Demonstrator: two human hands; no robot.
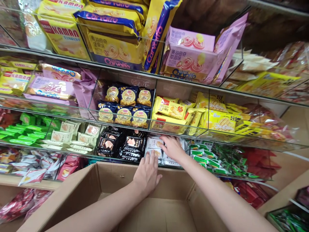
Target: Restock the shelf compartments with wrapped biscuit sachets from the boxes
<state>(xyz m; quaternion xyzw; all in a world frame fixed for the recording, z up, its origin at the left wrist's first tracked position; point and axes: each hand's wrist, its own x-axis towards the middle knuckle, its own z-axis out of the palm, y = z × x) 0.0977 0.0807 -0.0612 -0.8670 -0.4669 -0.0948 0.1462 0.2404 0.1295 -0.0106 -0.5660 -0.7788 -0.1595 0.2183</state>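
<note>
White snack packets (152, 142) lie in a clear compartment of the lower shelf. My left hand (146, 175) rests with its fingers stretched over the front of these packets, its palm above the far wall of an open cardboard box (113, 177). Just to the right, my right hand (172, 148) reaches across the same compartment, fingers spread and touching the packets near the back. Its fingertips are partly hidden under the shelf above. Black snack packets (132, 143) sit in stacks to the left, and green-and-white packets (205, 158) fill the compartment on the right.
Clear shelf dividers and front panels edge each row. Above are navy cookie packets (128, 96), yellow packets (170, 108), and pink cookie boxes (190, 59). Green packets (26, 129) lie at the left. Red bags (260, 161) hang at the right.
</note>
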